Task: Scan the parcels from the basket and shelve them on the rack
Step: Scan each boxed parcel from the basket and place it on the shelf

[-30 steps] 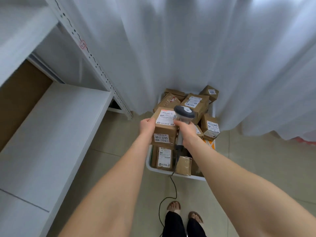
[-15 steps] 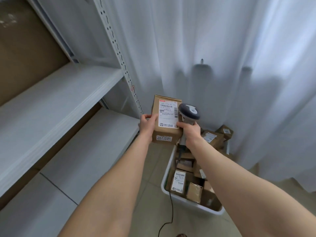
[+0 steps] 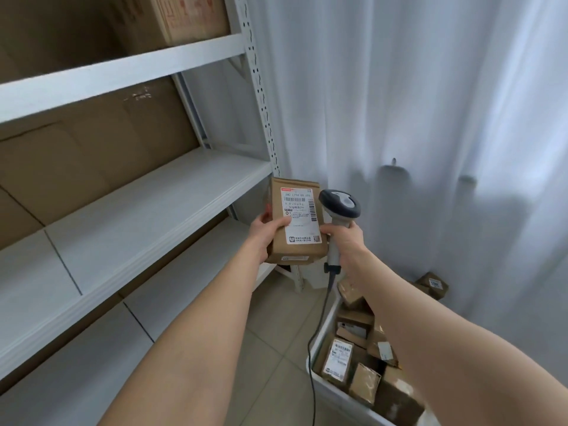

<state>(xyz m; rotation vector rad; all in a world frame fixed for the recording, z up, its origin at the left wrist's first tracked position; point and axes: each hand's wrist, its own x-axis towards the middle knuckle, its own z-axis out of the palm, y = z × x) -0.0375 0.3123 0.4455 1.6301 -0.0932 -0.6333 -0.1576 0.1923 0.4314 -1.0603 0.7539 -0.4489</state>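
Scan step in hand: left hand (image 3: 266, 232) grips parcel (image 3: 295, 241) beside rack (image 3: 153, 192), right hand (image 3: 345, 241) grips scanner (image 3: 339, 204) (label (image 3: 299, 215) showing); shelving judged next.

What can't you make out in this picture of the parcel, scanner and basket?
Head view only:
Label print on the parcel: too small, blurred.
Scanner trigger: hidden by the right hand.
Basket far side: behind the right forearm.
Top-shelf box: cut off by the top edge.
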